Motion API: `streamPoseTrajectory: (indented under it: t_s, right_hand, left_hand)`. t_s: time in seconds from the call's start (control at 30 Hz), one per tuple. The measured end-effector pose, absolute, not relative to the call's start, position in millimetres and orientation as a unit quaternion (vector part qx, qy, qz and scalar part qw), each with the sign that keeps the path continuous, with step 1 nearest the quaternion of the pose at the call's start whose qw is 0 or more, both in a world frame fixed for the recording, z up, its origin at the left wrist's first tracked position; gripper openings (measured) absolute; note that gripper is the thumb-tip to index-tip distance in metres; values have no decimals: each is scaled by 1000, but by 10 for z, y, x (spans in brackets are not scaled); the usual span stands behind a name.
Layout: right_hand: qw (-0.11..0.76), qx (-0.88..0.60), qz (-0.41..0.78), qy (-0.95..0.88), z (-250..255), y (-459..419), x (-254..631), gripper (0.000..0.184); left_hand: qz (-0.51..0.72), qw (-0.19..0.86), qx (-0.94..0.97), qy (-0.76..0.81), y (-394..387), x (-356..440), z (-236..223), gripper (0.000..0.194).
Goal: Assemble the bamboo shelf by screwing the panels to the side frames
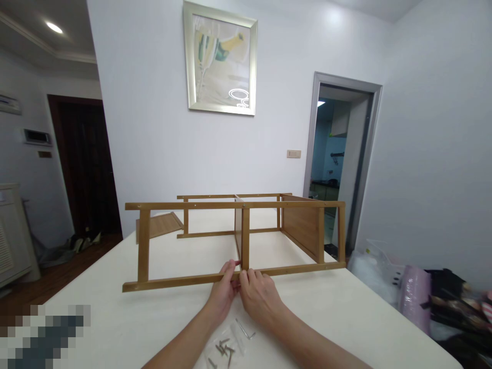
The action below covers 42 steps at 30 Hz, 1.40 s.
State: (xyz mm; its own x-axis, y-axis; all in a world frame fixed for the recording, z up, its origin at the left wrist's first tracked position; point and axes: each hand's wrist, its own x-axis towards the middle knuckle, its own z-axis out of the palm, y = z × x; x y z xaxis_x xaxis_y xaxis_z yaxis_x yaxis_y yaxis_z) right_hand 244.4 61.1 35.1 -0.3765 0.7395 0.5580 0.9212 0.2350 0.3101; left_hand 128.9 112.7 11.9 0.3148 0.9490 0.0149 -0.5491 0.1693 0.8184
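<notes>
Both hands on the frame [172, 282], at the joint where the mid panel [239, 228] meets the near lower rail. Left hand [224, 287]: gripping the rail just left of the joint, fingertips up by the panel's bottom end. Right hand [259, 291]: fingers closed over the rail just right of the joint, thumb hidden. Hands nearly touching. Can't tell if anything small is pinched under the rail; my fingers cover it.

Frame is wood, on its side across the white surface [115, 312]. Left end sits in from the left edge, right end is out at the right edge. Two ladder-like sides, near and far, with the mid panel and the right panel [302, 228] standing upright between them. Right panel is a bit in from the right end.

Loose panel [163, 225] lies flat at the far left corner of the surface, past the frame's left end.

My side of the frame: hex key [243, 328] between my forearms, just beside a clear bag [239, 349] with screws [223, 349]. Bag is partly cut off at the bottom of view.

Off the surface: framed picture [221, 61] on the wall ahead, doorway [334, 164] to its right, bagged stuff [417, 297] past the right edge.
</notes>
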Motion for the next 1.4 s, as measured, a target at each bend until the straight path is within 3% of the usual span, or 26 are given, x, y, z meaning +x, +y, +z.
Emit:
streamPoseTrajectory:
  t_s: [0.63, 0.87, 0.97, 1.1, 1.2, 1.4]
  right_hand:
    - [151, -532, -329, -765, 281, 647, 2428, 15]
    - [198, -511, -321, -772, 396, 681, 2598, 6]
    - [214, -507, -296, -780, 485, 679, 2733, 13]
    - [225, -525, -209, -793, 457, 729, 2890, 4]
    - [263, -528, -130, -797, 387, 790, 2956, 8]
    - [303, -538, -86, -782, 324, 880, 3051, 10]
  left_hand:
    - [525, 714, 375, 270, 1109, 1292, 156, 58]
    - [529, 746, 269, 303, 1145, 1276, 180, 41]
    - [541, 748, 229, 310, 1193, 1260, 171, 33]
    - [546, 748, 207, 316, 1227, 1240, 167, 31]
    - [538, 749, 208, 325, 1196, 1225, 194, 30]
    - [422, 761, 274, 409, 1007, 1189, 337, 57]
